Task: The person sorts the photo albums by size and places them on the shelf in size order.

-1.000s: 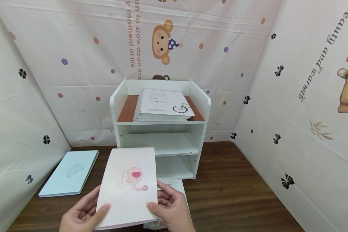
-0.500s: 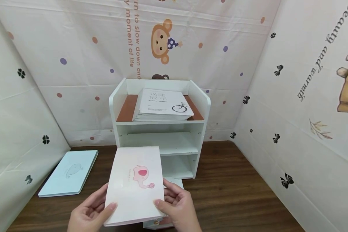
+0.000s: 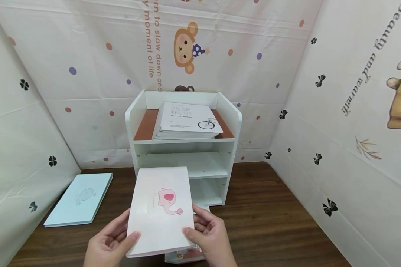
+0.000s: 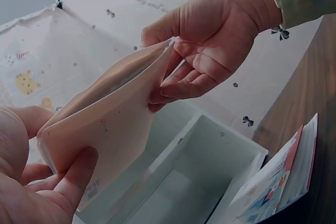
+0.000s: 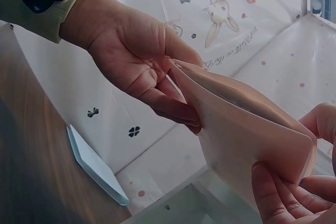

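Note:
A white notebook (image 3: 162, 211) with a pink elephant on its cover is held up by both hands in front of the shelf. My left hand (image 3: 111, 239) pinches its left edge, thumb on the cover and fingers behind. On the opposite edge my right hand (image 3: 212, 235) grips it the same way. Both wrist views show the near edge of the notebook (image 4: 113, 114) with its covers bowed slightly apart. Below it, partly hidden by the notebook and right hand, a book with a colourful cover (image 4: 278, 177) lies on the table.
A white shelf unit (image 3: 232, 159) stands at the back, with a stack of white booklets (image 3: 190, 118) on its top. At the left of the wooden table (image 3: 274, 226) lies a light blue notebook (image 3: 80, 198). Printed cloth walls (image 3: 97, 85) enclose the table.
Both hands have carried the elephant notebook to the right and slightly up, covering more of the book below. Their grip looks the same.

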Demonstrator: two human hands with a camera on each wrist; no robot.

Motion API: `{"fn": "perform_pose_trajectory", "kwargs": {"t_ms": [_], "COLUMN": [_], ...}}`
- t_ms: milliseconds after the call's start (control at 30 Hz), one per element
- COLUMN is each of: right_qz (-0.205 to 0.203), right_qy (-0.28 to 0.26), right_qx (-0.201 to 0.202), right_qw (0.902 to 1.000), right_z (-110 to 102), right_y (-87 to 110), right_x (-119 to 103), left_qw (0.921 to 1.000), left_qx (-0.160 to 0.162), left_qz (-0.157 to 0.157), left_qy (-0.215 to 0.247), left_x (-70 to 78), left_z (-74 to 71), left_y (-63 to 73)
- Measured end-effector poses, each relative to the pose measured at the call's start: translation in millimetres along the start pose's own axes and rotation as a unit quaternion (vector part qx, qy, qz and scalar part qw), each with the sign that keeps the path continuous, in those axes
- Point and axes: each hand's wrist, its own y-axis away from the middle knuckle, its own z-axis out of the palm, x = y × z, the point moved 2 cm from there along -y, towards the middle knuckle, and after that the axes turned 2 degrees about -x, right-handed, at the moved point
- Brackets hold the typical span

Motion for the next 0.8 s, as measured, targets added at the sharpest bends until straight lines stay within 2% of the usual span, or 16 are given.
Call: {"fn": "perform_pose_trajectory", "kwargs": {"t_ms": [167, 367, 800], "right_qz": [0.002, 0.005, 0.032], "right_qy": [0.007, 0.028, 0.053], "right_qx": [0.01, 0.023, 0.032], "right_qw": [0.9999, 0.9993, 0.9976], "right_z": [-1, -1, -1], "right_y": [-0.7, -3.8, -15.2], "right_x": [0, -1, 1], "left_qw": [0.9996, 0.9972, 0.9974], "left_qx": [-0.014, -0.032, -0.022], "left_qz": [0.023, 0.055, 0.061], "left_qy": [0.007, 0.039, 0.033], "left_x": [-0.2, 0.0, -0.6], "left_z": [2.2, 3.5, 5.8], "left_y": [-1.1, -1.9, -9.8]}}
